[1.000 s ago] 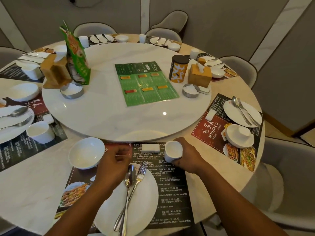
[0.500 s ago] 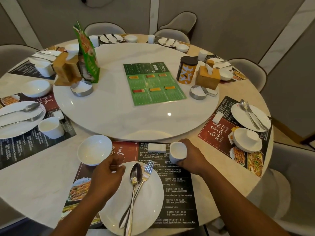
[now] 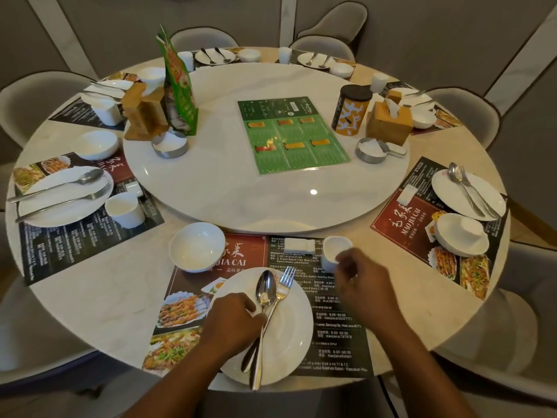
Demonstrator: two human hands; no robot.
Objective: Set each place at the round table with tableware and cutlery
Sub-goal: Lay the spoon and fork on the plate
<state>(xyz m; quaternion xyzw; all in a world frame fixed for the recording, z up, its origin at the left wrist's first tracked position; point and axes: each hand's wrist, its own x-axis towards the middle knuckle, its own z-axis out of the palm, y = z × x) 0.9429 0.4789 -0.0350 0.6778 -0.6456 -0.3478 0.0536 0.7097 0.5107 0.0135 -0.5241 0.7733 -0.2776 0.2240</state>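
Note:
At the near place a white plate (image 3: 291, 336) lies on a printed placemat (image 3: 337, 339). A spoon (image 3: 265, 288) and a fork (image 3: 284, 282) lie crossed on the plate. My left hand (image 3: 235, 319) rests over the plate's left side, and its curled fingertips pinch the spoon's handle. A small white cup (image 3: 335, 247) stands upright at the mat's far right. My right hand (image 3: 363, 280) hovers just behind it, fingers loosely curled, fingertips by the rim. A white bowl (image 3: 197, 250) sits at the far left of the mat, and a white folded tissue (image 3: 298, 245) lies between bowl and cup.
A marble turntable (image 3: 226, 188) fills the table's middle, bearing a green menu (image 3: 289, 137), a yellow tin (image 3: 351, 111), wooden holders (image 3: 144, 113) and metal ashtrays (image 3: 170, 144). Set places lie left (image 3: 64, 197) and right (image 3: 468, 194). Grey chairs ring the table.
My right hand has let go of the cup and drawn back toward me. My left hand slid from the plate's far rim onto the plate, to the spoon's handle.

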